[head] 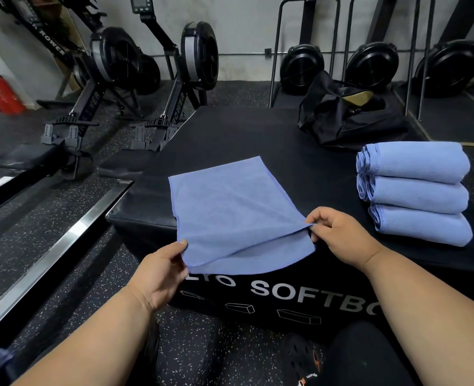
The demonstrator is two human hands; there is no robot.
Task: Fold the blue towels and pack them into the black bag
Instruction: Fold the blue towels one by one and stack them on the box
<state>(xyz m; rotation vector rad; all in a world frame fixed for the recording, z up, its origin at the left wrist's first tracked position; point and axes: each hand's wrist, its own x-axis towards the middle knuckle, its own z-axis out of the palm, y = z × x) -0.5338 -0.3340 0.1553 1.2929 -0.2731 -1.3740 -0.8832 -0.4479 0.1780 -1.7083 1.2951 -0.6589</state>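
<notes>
Blue towel (230,210) at frame centre — left hand (157,277) and right hand (339,235) each pinch a near corner, likely to fold it away.

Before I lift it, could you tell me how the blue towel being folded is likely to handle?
Probably floppy: the towel drapes over the black box edge where the left hand and right hand pinch it. Likely light. Its soft nap suggests little slipping.
</notes>
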